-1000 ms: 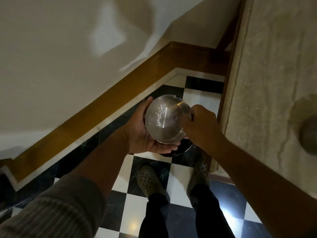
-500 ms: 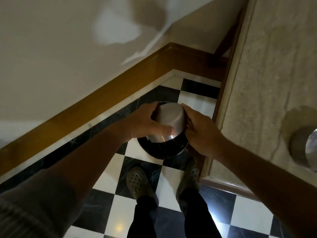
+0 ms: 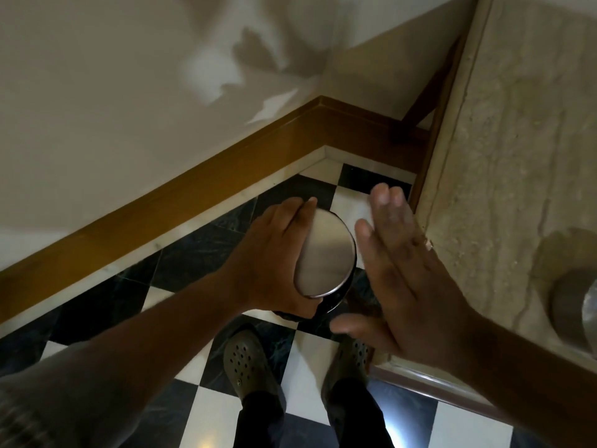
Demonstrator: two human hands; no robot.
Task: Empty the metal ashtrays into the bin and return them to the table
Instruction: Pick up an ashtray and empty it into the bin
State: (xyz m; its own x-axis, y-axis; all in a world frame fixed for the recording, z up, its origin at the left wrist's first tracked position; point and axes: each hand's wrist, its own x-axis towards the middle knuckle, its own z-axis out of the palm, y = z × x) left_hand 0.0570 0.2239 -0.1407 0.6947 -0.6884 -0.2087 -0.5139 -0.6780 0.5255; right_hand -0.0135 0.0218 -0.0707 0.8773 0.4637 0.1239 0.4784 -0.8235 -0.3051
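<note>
Left hand (image 3: 277,253) has its grip clamped on the upturned ashtray (image 3: 326,253) over the bin (image 3: 336,302); right hand (image 3: 407,279) flat, released, just right of it.

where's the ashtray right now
In the head view's centre, the ashtray sits upside down in the left hand, over the dark bin, beside the open right hand.

The round brushed-steel ashtray (image 3: 326,253) I'm gripping shows a plain silver-grey base; the floor of square tiles (image 3: 206,360) beneath me is a black-and-white chequerboard; my perforated rubber clogs (image 3: 245,360) are olive-grey; the wooden skirting board (image 3: 181,192) at far left is honey-brown under a cream wall (image 3: 113,92); the stone tabletop (image 3: 517,156) at right is mottled beige.
</note>
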